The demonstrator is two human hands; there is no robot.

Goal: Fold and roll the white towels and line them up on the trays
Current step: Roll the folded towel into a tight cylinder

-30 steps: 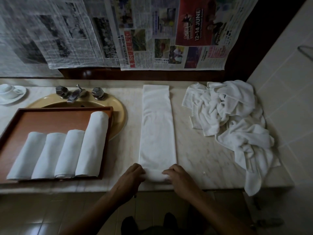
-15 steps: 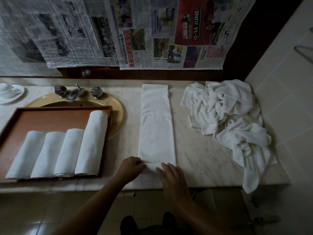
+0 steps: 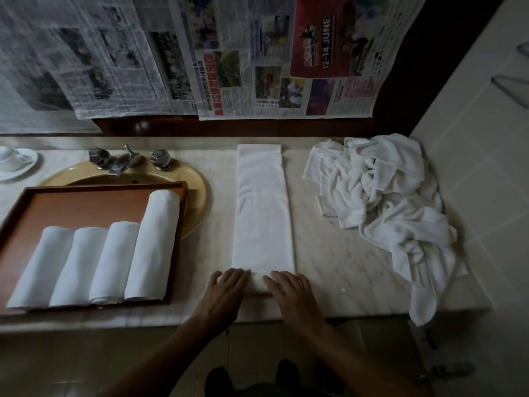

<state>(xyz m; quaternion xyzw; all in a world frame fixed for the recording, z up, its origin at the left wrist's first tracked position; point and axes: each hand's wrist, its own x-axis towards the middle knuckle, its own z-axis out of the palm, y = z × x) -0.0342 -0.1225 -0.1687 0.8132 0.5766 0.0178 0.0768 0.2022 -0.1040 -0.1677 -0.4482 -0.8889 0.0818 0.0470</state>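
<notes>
Marble counter [image 3: 343,267]: left hand [image 3: 226,293] and right hand [image 3: 294,299] press the folded towel [image 3: 263,213] flat-fingered, grip released.

We saw newspapers [image 3: 257,58] hung across the back wall, a chrome tap [image 3: 123,163] between two knobs [image 3: 97,156] behind a tan basin [image 3: 197,181], a white cup [image 3: 8,159] on its saucer [image 3: 27,166] far left, and pale wall tiles [image 3: 472,144] beside the marble counter [image 3: 337,270]
</notes>
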